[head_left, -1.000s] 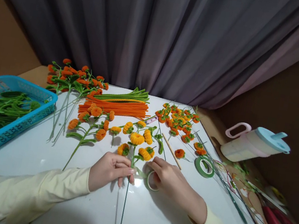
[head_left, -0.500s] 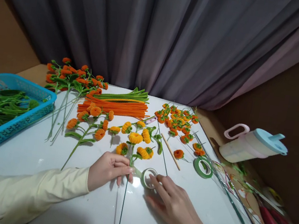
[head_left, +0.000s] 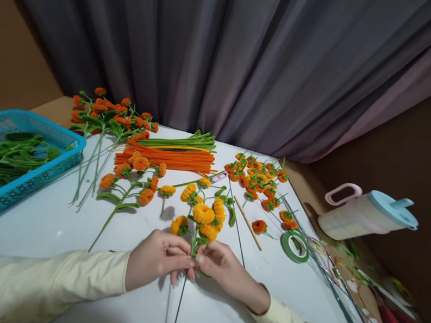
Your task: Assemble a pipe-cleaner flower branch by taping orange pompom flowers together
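Observation:
A spray of fuzzy yellow pipe-cleaner flowers (head_left: 204, 214) stands upright in front of me, its green stem (head_left: 194, 243) running down between my hands. My left hand (head_left: 161, 260) pinches the stem below the blossoms. Closing in from the other side, my right hand (head_left: 227, 269) has its thumb and fingers pressed together at the same spot, against the stem and the left fingertips. The roll of green floral tape seen earlier is hidden, apart from perhaps a bit of green under the right hand. A single yellow flower (head_left: 167, 190) lies to the left of the spray.
An orange flower spray (head_left: 129, 185) lies left, before orange pipe cleaners (head_left: 170, 157). Loose flower heads (head_left: 258, 177), a wooden stick (head_left: 247, 223) and another green tape roll (head_left: 286, 245) lie right. A blue basket (head_left: 58, 164) holds green leaves; a tumbler (head_left: 363, 216) stands far right.
My right hand has moved left from the tape roll to the stem, meeting my left hand. The stretched tape and its roll are no longer visible. The view has shifted slightly.

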`<state>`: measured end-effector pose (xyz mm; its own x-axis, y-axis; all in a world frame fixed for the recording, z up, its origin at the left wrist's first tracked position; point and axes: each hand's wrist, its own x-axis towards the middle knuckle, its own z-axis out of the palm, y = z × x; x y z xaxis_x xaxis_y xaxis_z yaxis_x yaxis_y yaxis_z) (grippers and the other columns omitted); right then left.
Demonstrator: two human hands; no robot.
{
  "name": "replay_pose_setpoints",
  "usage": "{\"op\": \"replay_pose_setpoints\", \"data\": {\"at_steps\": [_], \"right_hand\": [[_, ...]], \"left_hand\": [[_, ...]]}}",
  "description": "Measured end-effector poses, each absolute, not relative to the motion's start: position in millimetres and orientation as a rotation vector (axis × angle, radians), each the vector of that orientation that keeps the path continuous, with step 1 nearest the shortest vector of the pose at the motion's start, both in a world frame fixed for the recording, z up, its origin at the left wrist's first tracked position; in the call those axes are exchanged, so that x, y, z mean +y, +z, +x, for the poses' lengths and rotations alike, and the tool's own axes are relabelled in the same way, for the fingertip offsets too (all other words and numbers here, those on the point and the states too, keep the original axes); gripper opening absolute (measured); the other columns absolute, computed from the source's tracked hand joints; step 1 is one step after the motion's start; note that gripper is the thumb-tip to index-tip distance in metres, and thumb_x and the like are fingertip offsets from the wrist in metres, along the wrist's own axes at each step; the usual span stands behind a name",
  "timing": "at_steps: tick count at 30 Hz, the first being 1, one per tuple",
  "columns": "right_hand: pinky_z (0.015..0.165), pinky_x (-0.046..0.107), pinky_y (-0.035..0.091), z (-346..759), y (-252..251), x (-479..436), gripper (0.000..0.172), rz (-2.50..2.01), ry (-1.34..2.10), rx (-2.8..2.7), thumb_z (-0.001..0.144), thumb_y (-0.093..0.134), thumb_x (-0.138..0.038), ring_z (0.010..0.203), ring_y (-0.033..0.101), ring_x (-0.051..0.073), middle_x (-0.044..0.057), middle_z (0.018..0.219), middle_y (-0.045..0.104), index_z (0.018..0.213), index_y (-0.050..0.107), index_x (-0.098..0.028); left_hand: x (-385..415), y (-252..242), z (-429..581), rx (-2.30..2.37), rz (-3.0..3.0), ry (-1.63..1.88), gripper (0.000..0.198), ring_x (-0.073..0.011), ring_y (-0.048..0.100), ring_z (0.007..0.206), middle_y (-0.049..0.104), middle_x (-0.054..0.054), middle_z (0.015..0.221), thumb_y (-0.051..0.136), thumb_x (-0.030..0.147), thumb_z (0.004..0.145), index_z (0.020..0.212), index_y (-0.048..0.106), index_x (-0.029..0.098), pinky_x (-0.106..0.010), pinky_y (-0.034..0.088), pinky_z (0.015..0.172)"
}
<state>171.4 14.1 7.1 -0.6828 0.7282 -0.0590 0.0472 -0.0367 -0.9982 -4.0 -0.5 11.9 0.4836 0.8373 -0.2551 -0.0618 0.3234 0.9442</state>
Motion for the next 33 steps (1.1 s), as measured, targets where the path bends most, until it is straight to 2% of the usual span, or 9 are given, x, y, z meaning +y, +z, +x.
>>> {"op": "replay_pose_setpoints", "data": {"at_steps": [3,6,9,13,20,27,33], "right_hand": [[0.051,0.020,0.035,170.9,5.0,13.0,0.039,-0.749,1.881,-1.723,0.083,0.050,-0.049,0.053,0.043,0.007,-0.001,0.060,0.052,0.066,0.046,-0.014],[0.048,0.020,0.032,173.5,3.6,12.9,0.042,-0.655,2.023,-1.699,0.084,0.050,-0.048,0.049,0.043,0.007,-0.003,0.051,0.045,0.059,0.044,-0.014],[0.044,0.018,0.030,176.6,2.4,12.7,0.037,-0.602,2.120,-1.623,0.080,0.056,-0.047,0.044,0.041,0.006,-0.007,0.046,0.039,0.066,0.048,-0.014],[0.041,0.017,0.029,179.3,1.2,11.6,0.032,-0.639,2.112,-1.607,0.078,0.062,-0.041,0.040,0.036,0.004,-0.007,0.047,0.043,0.071,0.050,-0.012],[0.042,0.018,0.035,182.9,-1.1,11.1,0.029,-0.651,2.082,-1.652,0.078,0.062,-0.038,0.041,0.042,0.006,-0.005,0.047,0.047,0.069,0.050,-0.013],[0.039,0.017,0.038,187.5,-4.3,11.9,0.030,-0.614,2.124,-1.677,0.073,0.067,-0.038,0.041,0.048,0.006,-0.002,0.052,0.052,0.067,0.054,-0.011],[0.039,0.016,0.037,187.1,-0.1,11.8,0.032,-0.669,2.102,-1.696,0.072,0.068,-0.038,0.037,0.045,0.005,-0.003,0.048,0.052,0.061,0.051,-0.012]], "left_hand": [[-4.1,16.8,-2.4,0.858,1.063,0.684,0.023,-0.0073,0.050,0.040,0.067,-0.005,0.058,0.073,0.030,0.062,0.067,0.065,0.009,-0.019,0.043,0.041],[-8.7,20.1,-0.5,0.845,1.044,0.659,0.020,-0.0075,0.050,0.041,0.067,-0.005,0.058,0.073,0.028,0.062,0.066,0.064,0.010,-0.018,0.042,0.041],[-14.9,20.5,1.1,0.834,1.007,0.634,0.021,-0.0071,0.050,0.041,0.067,-0.005,0.058,0.071,0.028,0.064,0.066,0.062,0.010,-0.018,0.042,0.041],[-22.0,20.3,1.6,0.820,0.977,0.602,0.022,-0.0068,0.052,0.044,0.068,-0.006,0.062,0.069,0.030,0.067,0.068,0.060,0.010,-0.018,0.044,0.045],[-25.7,18.5,0.2,0.806,0.935,0.540,0.024,-0.0072,0.054,0.047,0.070,-0.007,0.065,0.071,0.030,0.064,0.071,0.062,0.009,-0.019,0.046,0.049],[-23.8,17.5,-0.3,0.871,0.872,0.448,0.027,-0.0091,0.055,0.043,0.070,-0.008,0.063,0.073,0.033,0.059,0.065,0.064,0.009,-0.021,0.045,0.043],[-24.6,18.2,0.1,0.886,0.820,0.395,0.029,-0.0088,0.055,0.042,0.070,-0.007,0.062,0.074,0.036,0.056,0.063,0.061,0.010,-0.021,0.045,0.042]]}}
